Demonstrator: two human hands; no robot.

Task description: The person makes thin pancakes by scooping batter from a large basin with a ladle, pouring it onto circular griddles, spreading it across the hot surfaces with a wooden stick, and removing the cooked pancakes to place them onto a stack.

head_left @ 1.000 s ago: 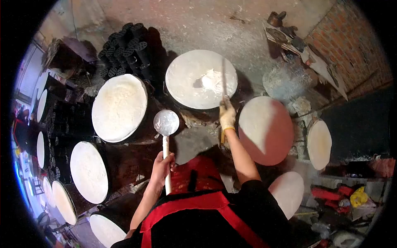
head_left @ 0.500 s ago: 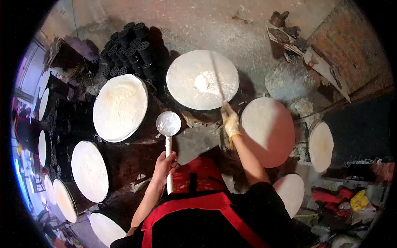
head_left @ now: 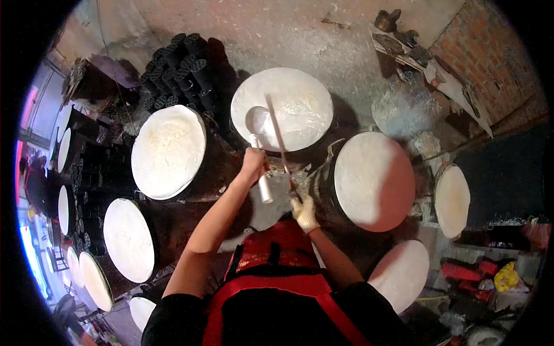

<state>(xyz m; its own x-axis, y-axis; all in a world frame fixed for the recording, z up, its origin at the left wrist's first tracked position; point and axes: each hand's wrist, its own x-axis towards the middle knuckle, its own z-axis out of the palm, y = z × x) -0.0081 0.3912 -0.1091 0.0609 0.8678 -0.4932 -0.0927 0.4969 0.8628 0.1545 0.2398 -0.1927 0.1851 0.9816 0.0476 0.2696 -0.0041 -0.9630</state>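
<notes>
My left hand [head_left: 253,164] grips the white handle of a ladle [head_left: 259,120]. The ladle's bowl is over the lower left part of a round griddle [head_left: 300,86], which is coated with a wet-looking white layer. In a pale glove, my right hand [head_left: 304,212] is wrapped round the dark handle of a long, thin spatula [head_left: 275,124]. Its blade reaches up across the griddle, just right of the ladle. Whether the blade touches the white layer I cannot tell.
More white-topped round griddles stand around me, including one at the left [head_left: 169,153] and one at the right [head_left: 372,181]. Behind the left one are stacked black honeycomb coal briquettes [head_left: 179,72]. A cluttered board [head_left: 404,52] lies at the back right.
The ladle has moved up and right from in front of the griddle to over it. My right hand has drawn down and left with the spatula, and the central white patch is now spread out.
</notes>
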